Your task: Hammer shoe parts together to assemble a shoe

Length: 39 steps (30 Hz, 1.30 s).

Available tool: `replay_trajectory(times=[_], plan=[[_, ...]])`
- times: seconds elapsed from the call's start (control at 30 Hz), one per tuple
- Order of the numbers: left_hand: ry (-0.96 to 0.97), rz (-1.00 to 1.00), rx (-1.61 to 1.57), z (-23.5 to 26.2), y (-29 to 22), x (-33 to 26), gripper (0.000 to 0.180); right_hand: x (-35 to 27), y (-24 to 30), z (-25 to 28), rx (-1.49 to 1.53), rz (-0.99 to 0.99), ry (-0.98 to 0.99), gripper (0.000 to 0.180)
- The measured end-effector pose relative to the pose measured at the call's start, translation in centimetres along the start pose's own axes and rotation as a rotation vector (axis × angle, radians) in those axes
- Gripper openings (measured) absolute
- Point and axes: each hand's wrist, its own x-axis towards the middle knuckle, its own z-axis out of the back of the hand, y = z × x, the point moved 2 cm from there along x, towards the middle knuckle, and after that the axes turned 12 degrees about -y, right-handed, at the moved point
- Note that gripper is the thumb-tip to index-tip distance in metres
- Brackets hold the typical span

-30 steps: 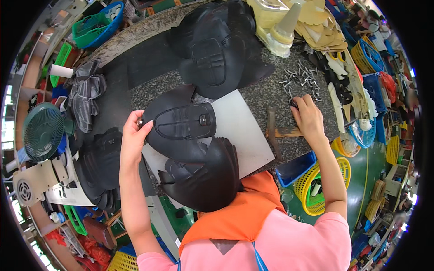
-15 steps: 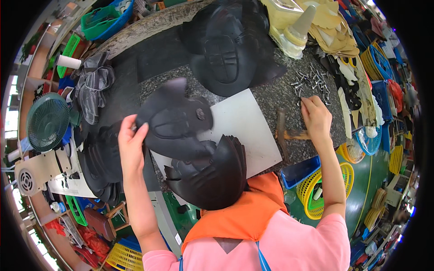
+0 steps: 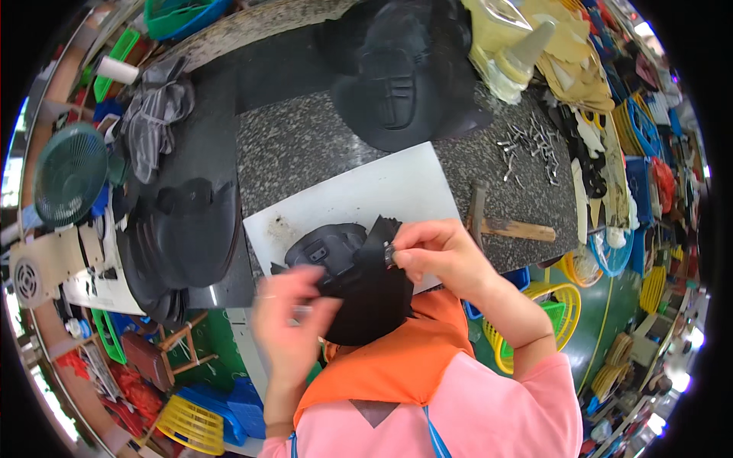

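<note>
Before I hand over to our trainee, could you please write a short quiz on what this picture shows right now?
1. True or false: the hammer lies to the left of the white board.
2. What does the right hand pinch?
A) a pair of scissors
B) a small metal piece
C) a spool of thread
3. Which of the person's hands looks blurred?

Key:
1. False; it lies to the right of the board.
2. B.
3. The left hand.
</note>
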Motion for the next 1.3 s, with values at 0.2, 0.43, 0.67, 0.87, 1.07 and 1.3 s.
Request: replay_trajectory(times=[0.2, 0.43, 0.67, 0.87, 1.07, 1.3], plan=[[0.246, 0.111, -0.105, -2.7, -2.2, 1.3, 0.048, -0.1, 0.5, -1.8, -0.107, 0.143, 0.096, 0.003], [0.093, -0.501, 0.127, -3.5, -0.8, 0.4, 0.037, -0.5, -0.6, -1.9, -0.195, -0.014, 0.107, 0.008], [0.253, -0.079, -0.09, -2.7, 0.3, 0.1, 0.019, -0.7, -1.0, -3.0, -0.355, 0.238, 0.019, 0.01], [0.284, 0.156, -0.397, -2.8, 0.5, -0.8, 0.015, -1.2, -2.9, -3.1, 0.053, 0.029, 0.06, 0.006], [0.465, 0.178, -0.434, -1.7, 0.0, -0.2, 0.014, -2.1, -2.2, -2.8, 0.135, -0.021, 0.146, 0.006], [0.593, -0.282, -0.369, -0.4, -1.4, -0.5, 0.036, -2.5, -1.1, -3.7, -0.167, -0.155, 0.547, 0.013]])
